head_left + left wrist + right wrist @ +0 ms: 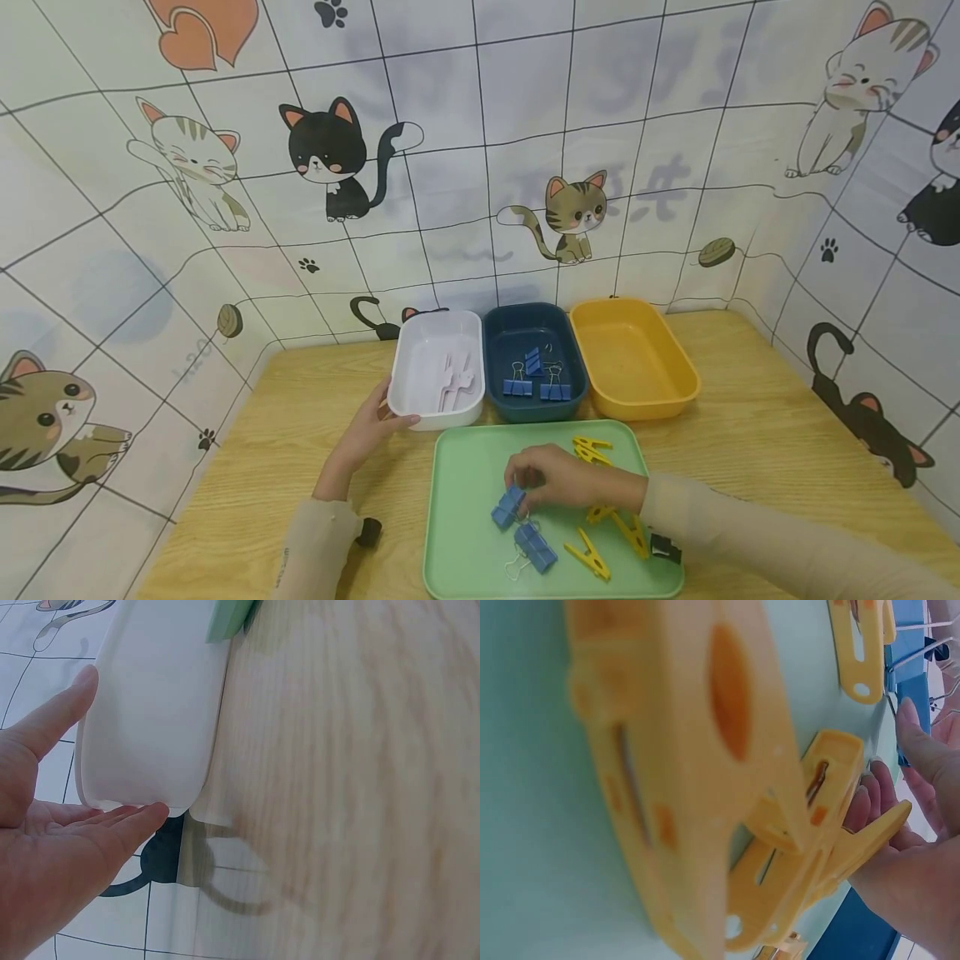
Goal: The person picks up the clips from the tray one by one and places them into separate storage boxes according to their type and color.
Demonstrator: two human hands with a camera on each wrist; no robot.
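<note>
My right hand (555,477) reaches over the green tray (468,467), thumb and fingers pinching a blue binder clip (508,507) at its wire-handle end. A second blue binder clip (536,547) lies just below it on the tray. Several yellow clothespins (588,557) are scattered under and around the right wrist; in the right wrist view, large yellow clothespins (682,750) partly cover the hand. At the white bin (437,333), my left hand (367,437) rests around the near left corner, its thumb on the front side and its straight fingers along the left side.
Slim white plastic pieces (456,382) lie in the white bin. Beside it, a dark blue bin (498,333) contains blue binder clips (555,392). The yellow bin (633,358) stands to the right. Behind the wooden table (750,417) hangs a cat-print cloth (442,150).
</note>
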